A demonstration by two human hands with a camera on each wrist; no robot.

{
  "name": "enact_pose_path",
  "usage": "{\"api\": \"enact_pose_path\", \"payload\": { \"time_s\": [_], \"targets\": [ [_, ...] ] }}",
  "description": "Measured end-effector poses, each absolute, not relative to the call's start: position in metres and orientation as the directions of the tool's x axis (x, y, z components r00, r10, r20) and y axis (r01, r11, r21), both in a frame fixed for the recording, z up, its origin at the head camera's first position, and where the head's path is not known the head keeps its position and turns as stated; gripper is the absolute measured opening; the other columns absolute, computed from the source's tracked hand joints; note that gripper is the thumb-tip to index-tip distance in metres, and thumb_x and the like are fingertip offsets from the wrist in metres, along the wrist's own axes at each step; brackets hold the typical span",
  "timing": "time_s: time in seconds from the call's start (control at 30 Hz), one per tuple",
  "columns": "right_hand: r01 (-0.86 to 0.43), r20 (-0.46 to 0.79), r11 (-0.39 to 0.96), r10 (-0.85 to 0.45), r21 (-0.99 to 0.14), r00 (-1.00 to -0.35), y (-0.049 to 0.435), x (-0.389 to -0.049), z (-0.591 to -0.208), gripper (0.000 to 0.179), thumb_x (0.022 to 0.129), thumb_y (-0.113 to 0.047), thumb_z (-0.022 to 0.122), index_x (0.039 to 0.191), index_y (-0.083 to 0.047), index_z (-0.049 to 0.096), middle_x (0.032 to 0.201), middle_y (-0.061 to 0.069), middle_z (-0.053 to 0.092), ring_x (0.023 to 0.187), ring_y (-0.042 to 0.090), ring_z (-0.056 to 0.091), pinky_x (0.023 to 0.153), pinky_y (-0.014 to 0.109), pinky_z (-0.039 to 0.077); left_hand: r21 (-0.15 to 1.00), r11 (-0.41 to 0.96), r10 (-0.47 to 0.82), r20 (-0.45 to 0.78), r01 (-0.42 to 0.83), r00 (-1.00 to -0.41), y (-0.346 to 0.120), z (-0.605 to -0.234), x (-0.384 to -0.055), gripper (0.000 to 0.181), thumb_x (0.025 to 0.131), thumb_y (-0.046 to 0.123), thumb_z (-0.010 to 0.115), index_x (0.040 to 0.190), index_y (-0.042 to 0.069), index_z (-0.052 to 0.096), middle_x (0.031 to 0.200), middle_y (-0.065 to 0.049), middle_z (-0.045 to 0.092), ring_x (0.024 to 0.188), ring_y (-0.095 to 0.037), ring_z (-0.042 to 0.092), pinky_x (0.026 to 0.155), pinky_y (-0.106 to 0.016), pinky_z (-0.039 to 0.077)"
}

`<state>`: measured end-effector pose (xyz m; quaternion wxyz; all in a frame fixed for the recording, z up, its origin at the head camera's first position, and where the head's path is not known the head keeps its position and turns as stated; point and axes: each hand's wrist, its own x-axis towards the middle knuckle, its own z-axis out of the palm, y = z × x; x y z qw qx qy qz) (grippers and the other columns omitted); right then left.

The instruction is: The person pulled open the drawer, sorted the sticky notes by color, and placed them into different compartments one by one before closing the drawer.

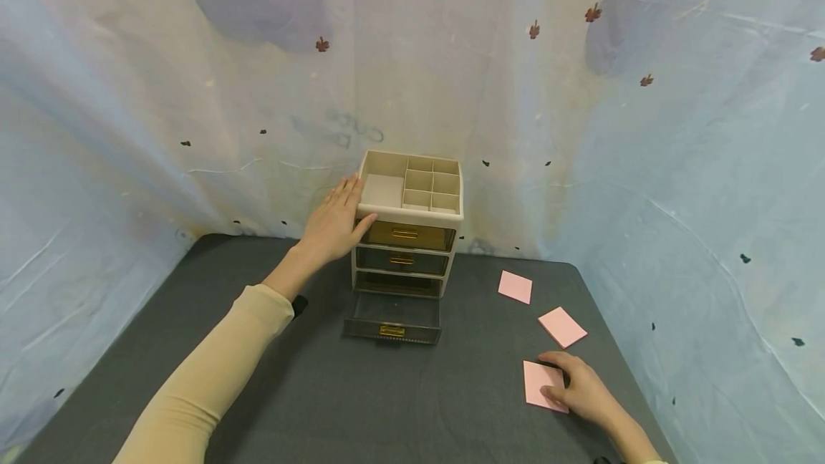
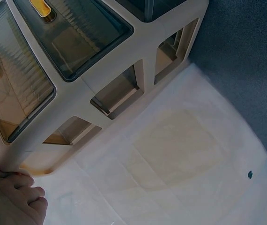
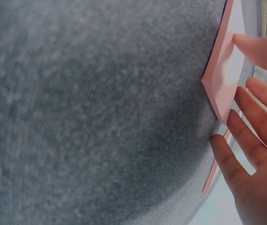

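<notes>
A cream desktop drawer organizer (image 1: 412, 216) stands at the back middle of the table. Its bottom drawer (image 1: 392, 331), dark and see-through with a gold handle, is pulled out and looks bare inside. My left hand (image 1: 334, 219) rests against the organizer's upper left side, fingers extended along it, thumb at the front corner. Over the nearest pink sticky note pad (image 1: 538, 384), my right hand (image 1: 580, 387) has its thumb touching the top, with the fingers spread by the pad's edge in the right wrist view. Two more pink pads, a middle one (image 1: 563, 327) and a far one (image 1: 515, 286), lie beyond.
Open compartments (image 1: 432, 183) form the organizer's top. Two upper drawers, one amber (image 1: 387, 235) and one darker (image 1: 374, 258), are closed. A dark cloth (image 1: 387, 407) covers the table. Pale patterned curtains (image 1: 412, 77) hang behind and at both sides.
</notes>
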<state>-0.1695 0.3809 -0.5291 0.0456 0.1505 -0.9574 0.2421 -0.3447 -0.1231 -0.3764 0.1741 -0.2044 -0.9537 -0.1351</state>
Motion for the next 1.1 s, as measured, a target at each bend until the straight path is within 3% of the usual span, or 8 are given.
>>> {"api": "enact_pose_path", "payload": {
  "time_s": [0.27,0.5,0.67,0.9,1.1],
  "targets": [
    [-0.341,0.180,0.834,-0.290,-0.434,-0.940,0.3820,-0.1701,-0.5326,0.040,0.078,-0.017,0.091,0.116,-0.015,0.078,0.114,-0.004,0.072,0.109,0.024,0.068,0.091,0.044,0.057,0.191,0.876,0.345,0.391,0.442,-0.853,-0.1237,-0.3774,-0.3453,0.081,0.110,0.051,0.043,0.166,0.002,0.012,0.173,-0.018,0.007,0.159,-0.038,0.013,0.128,-0.054,0.018],
    [-0.377,0.234,0.816,-0.302,-0.438,-0.924,0.3833,-0.1720,-0.5352,0.042,0.074,-0.014,0.093,0.113,-0.013,0.079,0.110,-0.003,0.073,0.104,0.020,0.067,0.086,0.038,0.057,0.188,0.878,0.344,0.394,0.441,-0.852,-0.1238,-0.3780,-0.3456,0.081,0.110,0.052,0.042,0.166,0.002,0.012,0.173,-0.018,0.008,0.159,-0.038,0.012,0.128,-0.054,0.018],
    [-0.346,0.194,0.812,-0.287,-0.470,-0.938,0.3842,-0.1734,-0.5346,0.046,0.074,-0.015,0.093,0.116,-0.013,0.078,0.111,-0.004,0.071,0.101,0.012,0.064,0.082,0.032,0.054,0.188,0.877,0.342,0.398,0.441,-0.851,-0.1236,-0.3779,-0.3454,0.081,0.110,0.052,0.042,0.167,0.002,0.012,0.173,-0.019,0.009,0.159,-0.038,0.014,0.128,-0.055,0.019],
    [-0.345,0.195,0.780,-0.285,-0.522,-0.939,0.3824,-0.1720,-0.5315,0.050,0.070,-0.013,0.095,0.117,-0.012,0.078,0.111,-0.002,0.070,0.096,0.012,0.062,0.078,0.030,0.051,0.184,0.880,0.340,0.397,0.437,-0.853,-0.1232,-0.3763,-0.3446,0.081,0.110,0.052,0.042,0.167,0.002,0.012,0.173,-0.018,0.008,0.159,-0.038,0.013,0.128,-0.054,0.019],
    [-0.246,0.089,0.781,-0.239,-0.575,-0.967,0.3809,-0.1710,-0.5272,0.051,0.074,-0.013,0.093,0.122,-0.011,0.076,0.111,-0.002,0.067,0.095,0.010,0.058,0.078,0.027,0.050,0.193,0.883,0.331,0.389,0.427,-0.860,-0.1222,-0.3747,-0.3413,0.081,0.110,0.051,0.044,0.167,0.004,0.011,0.173,-0.019,0.011,0.160,-0.037,0.011,0.128,-0.054,0.017]
  ]
}}
